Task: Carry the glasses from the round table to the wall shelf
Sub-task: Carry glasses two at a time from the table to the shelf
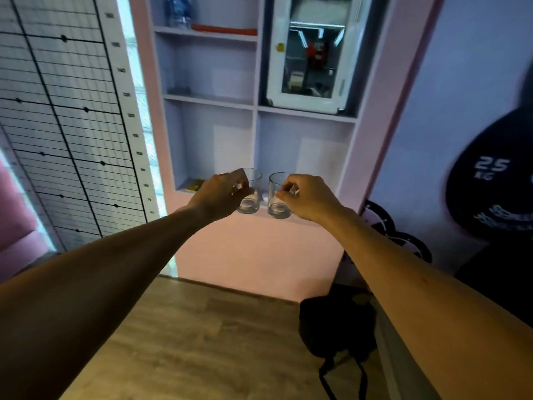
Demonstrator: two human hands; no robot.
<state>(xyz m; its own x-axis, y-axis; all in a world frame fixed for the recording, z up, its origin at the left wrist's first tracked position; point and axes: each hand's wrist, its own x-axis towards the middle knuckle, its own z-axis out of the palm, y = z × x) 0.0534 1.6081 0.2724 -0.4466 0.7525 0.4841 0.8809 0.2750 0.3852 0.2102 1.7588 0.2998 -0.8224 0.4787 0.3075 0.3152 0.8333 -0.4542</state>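
Both arms reach forward toward a pink-framed wall shelf (256, 106) with several pale compartments. My left hand (219, 194) grips a short clear glass (251, 197) by its side. My right hand (308, 197) holds a second clear glass (275, 197) the same way. The two glasses hang side by side, almost touching, in front of the lower edge of the bottom compartments. Both are upright and empty. The round table is not in view.
A water bottle (178, 10) and an orange object (225, 29) sit on the top shelf. A white glass-fronted cabinet (310, 53) fills the upper right bay. A black bag (337, 327) lies on the wooden floor. A black 25 kg weight plate (490, 180) is at right.
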